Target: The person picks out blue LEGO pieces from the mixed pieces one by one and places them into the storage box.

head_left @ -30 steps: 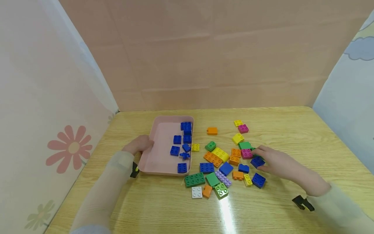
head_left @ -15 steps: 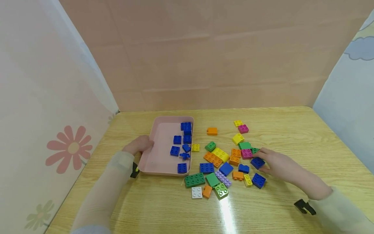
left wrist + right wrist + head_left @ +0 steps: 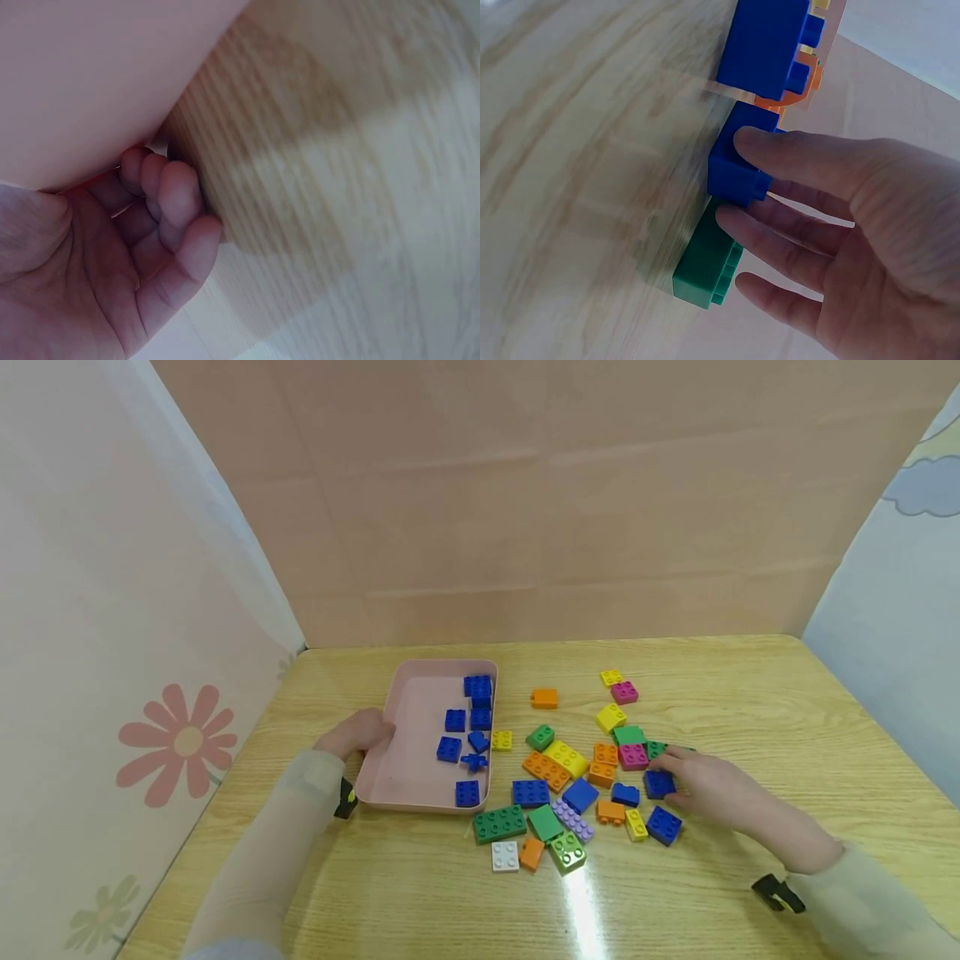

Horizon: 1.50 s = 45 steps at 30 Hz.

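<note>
In the head view, my left hand [image 3: 357,732] grips the left wall of a pink tray [image 3: 402,760], thumb over the rim. Its curled fingers [image 3: 178,191] show under the tray's side in the left wrist view. Several blue building bricks [image 3: 449,749] lie along the tray's right half. On the right of the table, my right hand [image 3: 712,781] pinches a square blue brick [image 3: 659,784] between thumb and fingers. A long green brick [image 3: 705,259] lies against it, close to the other fingertips. Another blue brick [image 3: 663,825] sits just nearer to me.
Loose bricks spread between tray and right hand: orange [image 3: 546,770], yellow [image 3: 566,758], magenta [image 3: 633,756], purple [image 3: 572,820], white [image 3: 505,857] and light green [image 3: 567,852]. A yellow brick [image 3: 502,741] touches or nearly touches the tray's right wall. Walls stand behind and at both sides.
The blue brick at my right hand has turned a little and sits straighter. More of the green brick behind it shows. My left hand and the tray stay in place.
</note>
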Tool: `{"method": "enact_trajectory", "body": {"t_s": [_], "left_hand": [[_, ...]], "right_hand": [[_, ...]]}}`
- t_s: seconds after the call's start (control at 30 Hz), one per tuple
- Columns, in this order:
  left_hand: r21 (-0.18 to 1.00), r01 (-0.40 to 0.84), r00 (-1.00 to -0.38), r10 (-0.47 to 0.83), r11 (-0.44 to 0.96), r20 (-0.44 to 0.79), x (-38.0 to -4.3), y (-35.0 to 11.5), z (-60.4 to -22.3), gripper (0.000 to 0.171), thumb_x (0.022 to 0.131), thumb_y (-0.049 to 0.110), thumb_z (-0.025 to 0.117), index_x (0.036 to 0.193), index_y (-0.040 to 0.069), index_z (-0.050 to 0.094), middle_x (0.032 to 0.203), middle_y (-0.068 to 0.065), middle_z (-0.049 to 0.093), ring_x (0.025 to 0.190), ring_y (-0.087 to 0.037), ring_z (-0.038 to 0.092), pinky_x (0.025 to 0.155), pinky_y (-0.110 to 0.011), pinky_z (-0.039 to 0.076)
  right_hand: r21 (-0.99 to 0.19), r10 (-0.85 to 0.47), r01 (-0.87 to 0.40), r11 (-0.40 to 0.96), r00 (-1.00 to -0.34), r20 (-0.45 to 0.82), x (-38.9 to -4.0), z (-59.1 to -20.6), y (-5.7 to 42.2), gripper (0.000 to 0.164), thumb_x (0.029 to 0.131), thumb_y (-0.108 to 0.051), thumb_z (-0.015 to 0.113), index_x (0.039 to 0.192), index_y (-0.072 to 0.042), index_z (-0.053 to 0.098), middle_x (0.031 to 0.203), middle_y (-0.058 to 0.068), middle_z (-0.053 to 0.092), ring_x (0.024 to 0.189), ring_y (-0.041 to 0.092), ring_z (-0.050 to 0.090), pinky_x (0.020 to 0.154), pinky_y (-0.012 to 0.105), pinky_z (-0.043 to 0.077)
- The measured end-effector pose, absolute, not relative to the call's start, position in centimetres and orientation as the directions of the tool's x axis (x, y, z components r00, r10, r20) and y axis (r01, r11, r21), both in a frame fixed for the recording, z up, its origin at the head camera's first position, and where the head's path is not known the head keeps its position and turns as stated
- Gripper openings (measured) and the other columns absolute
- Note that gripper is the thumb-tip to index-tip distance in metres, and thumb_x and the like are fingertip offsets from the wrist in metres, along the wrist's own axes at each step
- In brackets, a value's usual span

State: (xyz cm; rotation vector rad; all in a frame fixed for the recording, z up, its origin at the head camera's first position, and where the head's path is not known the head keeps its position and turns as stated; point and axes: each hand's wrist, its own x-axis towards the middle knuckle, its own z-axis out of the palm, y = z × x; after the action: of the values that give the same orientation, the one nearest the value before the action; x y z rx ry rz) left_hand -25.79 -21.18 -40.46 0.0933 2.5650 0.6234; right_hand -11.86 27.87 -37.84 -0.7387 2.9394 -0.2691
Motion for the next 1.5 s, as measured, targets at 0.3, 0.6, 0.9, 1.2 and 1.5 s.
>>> {"method": "enact_trajectory", "body": {"t_s": [0.3,0.6,0.9,1.2,1.5], "left_hand": [[0.478,-0.079,-0.881,0.163,0.875,-0.444,-25.4,-21.4,-40.5,0.024,0.099,0.020,0.044,0.102,0.000,0.057,0.085,-0.010,0.057,0.074,-0.022,0.055,0.065,-0.032,0.044],[0.453,-0.063,-0.884,0.161,0.889,-0.439,-25.4,-21.5,-40.5,0.024,0.099,0.021,0.044,0.098,0.001,0.057,0.085,-0.010,0.056,0.074,-0.022,0.055,0.065,-0.032,0.044],[0.437,-0.060,-0.879,0.160,0.897,-0.450,-25.6,-21.2,-40.3,0.025,0.100,0.021,0.043,0.101,0.000,0.057,0.084,-0.010,0.057,0.070,-0.021,0.056,0.062,-0.031,0.045],[0.417,-0.047,-0.877,0.162,0.908,-0.451,-25.7,-21.0,-40.2,0.026,0.100,0.021,0.043,0.102,-0.001,0.057,0.083,-0.010,0.056,0.070,-0.020,0.055,0.062,-0.030,0.045],[0.421,-0.056,-0.876,0.157,0.905,-0.455,-25.5,-20.8,-40.1,0.025,0.100,0.021,0.043,0.099,0.000,0.057,0.081,-0.009,0.055,0.069,-0.020,0.054,0.061,-0.029,0.043]], "right_hand": [[-0.185,-0.483,-0.468,0.864,-0.874,-0.046,-12.0,-38.1,27.7,0.040,0.073,-0.013,0.084,0.107,-0.003,0.066,0.098,0.007,0.062,0.083,0.026,0.064,0.073,0.047,0.053],[-0.196,-0.491,-0.476,0.857,-0.871,-0.032,-12.2,-37.6,27.7,0.041,0.074,-0.015,0.084,0.108,-0.001,0.066,0.096,0.005,0.061,0.079,0.019,0.062,0.068,0.040,0.054],[-0.240,-0.501,-0.485,0.841,-0.866,-0.005,-13.3,-36.2,26.6,0.038,0.077,-0.010,0.082,0.110,-0.003,0.065,0.094,0.000,0.059,0.077,0.016,0.060,0.067,0.036,0.053],[-0.232,-0.559,-0.552,0.801,-0.828,0.038,-15.3,-34.2,24.0,0.039,0.080,-0.014,0.080,0.113,-0.002,0.064,0.098,0.003,0.059,0.073,0.016,0.058,0.065,0.033,0.052],[-0.187,-0.618,-0.611,0.769,-0.786,0.029,-17.1,-33.1,20.0,0.039,0.084,-0.018,0.077,0.117,-0.004,0.062,0.102,0.004,0.059,0.082,0.021,0.061,0.073,0.036,0.053]]}}
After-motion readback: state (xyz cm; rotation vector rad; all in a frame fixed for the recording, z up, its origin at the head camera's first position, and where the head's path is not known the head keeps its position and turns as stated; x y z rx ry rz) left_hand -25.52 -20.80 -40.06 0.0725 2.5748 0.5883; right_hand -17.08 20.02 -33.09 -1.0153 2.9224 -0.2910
